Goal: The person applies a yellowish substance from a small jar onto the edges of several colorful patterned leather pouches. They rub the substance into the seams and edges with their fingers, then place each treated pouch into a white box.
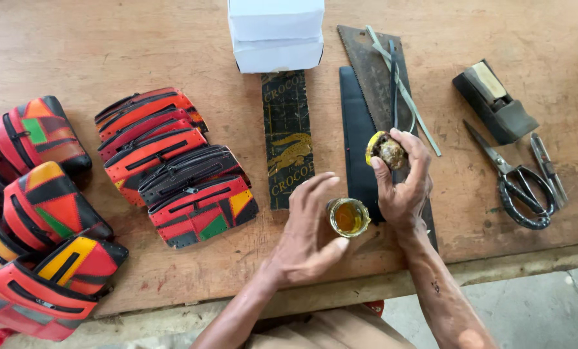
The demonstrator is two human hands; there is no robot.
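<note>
- We see a wide wooden tabletop [108, 45]; its far edge and left side are cut off by the frame.
- The patchwork pouches [172, 165], red, black and yellow, lie overlapped in rows on the left, probably to keep them together; some at the left edge show only partly.
- A white box [276, 35] stands at the top, its upper part cut off.
- A saw blade [366, 71] lies under dark strips.
- Scissors [518, 187] rest well apart, on the right.
- Our left hand [308, 236] is half open and steadies a small open jar [349, 217] of amber liquid with the thumb and fingers.
- Our right hand [402, 181] closes around the jar's yellow lid [386, 150], held just above; the lump inside is hard to make out.
</note>
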